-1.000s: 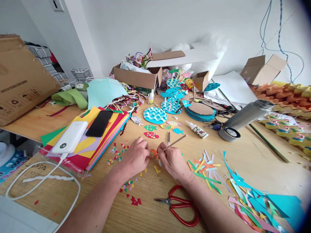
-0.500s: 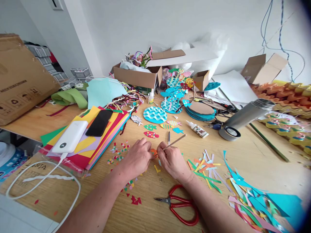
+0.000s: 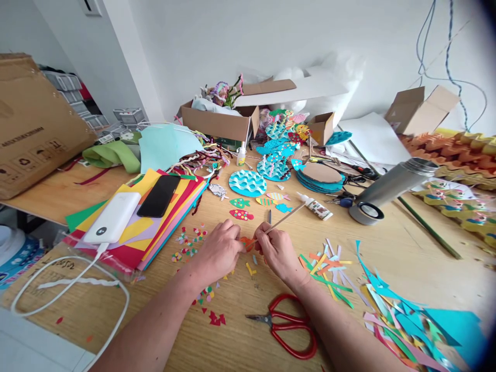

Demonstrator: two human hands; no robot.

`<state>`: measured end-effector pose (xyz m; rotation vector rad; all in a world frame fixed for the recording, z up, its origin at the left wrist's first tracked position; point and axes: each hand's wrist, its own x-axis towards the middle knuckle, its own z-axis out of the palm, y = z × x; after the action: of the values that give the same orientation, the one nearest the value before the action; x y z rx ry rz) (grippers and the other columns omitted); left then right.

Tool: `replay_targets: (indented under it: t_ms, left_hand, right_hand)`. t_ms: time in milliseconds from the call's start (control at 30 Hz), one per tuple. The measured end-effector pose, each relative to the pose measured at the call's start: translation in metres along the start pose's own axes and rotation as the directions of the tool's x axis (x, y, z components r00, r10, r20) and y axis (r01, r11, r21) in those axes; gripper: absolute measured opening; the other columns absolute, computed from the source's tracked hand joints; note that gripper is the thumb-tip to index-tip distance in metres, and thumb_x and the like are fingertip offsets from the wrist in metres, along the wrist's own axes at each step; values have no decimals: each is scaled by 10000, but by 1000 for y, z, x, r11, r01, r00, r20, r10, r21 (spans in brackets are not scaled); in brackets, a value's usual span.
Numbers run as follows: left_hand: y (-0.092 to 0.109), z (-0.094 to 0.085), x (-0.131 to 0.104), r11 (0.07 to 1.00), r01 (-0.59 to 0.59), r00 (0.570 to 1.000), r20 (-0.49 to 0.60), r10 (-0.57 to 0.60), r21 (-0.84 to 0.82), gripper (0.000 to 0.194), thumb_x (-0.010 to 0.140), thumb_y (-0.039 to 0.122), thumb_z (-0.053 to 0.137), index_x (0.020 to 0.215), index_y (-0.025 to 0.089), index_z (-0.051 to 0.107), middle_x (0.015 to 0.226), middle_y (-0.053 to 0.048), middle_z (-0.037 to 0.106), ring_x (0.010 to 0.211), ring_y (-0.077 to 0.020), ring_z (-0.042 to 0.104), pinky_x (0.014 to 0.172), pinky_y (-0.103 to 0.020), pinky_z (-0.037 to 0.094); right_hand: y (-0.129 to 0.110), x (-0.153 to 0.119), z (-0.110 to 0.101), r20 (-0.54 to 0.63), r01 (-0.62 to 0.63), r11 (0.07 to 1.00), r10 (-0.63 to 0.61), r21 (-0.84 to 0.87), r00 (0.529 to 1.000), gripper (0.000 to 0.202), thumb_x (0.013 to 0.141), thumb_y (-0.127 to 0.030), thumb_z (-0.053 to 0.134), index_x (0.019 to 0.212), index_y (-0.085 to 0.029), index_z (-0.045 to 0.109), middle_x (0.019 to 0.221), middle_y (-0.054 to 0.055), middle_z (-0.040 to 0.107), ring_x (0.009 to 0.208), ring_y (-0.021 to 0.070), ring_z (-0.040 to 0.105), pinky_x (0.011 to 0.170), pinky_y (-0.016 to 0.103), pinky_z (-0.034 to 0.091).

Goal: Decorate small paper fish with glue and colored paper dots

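Fingers of my left hand [image 3: 219,253] pin an orange paper fish [image 3: 245,242] to the wooden table [image 3: 406,248]; my right hand [image 3: 277,250] pinches a thin stick [image 3: 284,219], white wall [image 3: 232,41] far.

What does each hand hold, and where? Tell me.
The right hand grips a thin wooden stick near its lower end; the left hand pinches the orange paper piece by its edge.

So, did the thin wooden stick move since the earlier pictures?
Yes. The thin wooden stick tilted; its far tip now nearly reaches the white glue bottle.
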<state>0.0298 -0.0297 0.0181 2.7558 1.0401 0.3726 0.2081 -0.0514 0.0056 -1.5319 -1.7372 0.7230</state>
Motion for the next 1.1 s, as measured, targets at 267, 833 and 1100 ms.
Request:
replay_targets:
  t_ms: [267,833,1100]
  left_hand:
    - [0,-1,1,1000,-4,1000,-17,4,-30,218,823,59,605,834,218,755,834,-52,550,941,-221,486,803,-336,435]
    - [-12,4,3,954,32,999,-20,-40,-297,194,797,44,594,739,193,704,797,-31,573,920,-202,491,790,-289,431]
    - [-17,6,5,890,85,995,-3,-96,-448,258,780,37,547,750,214,733,799,-12,619,922,-189,517,828,-290,427]
  right_hand:
    - [1,3,0,-46,-101,978,111,182,993,279,896,-305,379,665,-215,506,549,-18,551,490,127,531,493,218,386]
    - [-47,-21,-8,212,96,946,-167,311,963,294,913,-271,390,655,-200,512,604,-1,551,536,118,511,506,229,412]
    - [-49,-24,1,283,307,949,-313,66,906,234,897,-189,371,680,-223,450,629,5,535,563,134,488,550,256,376]
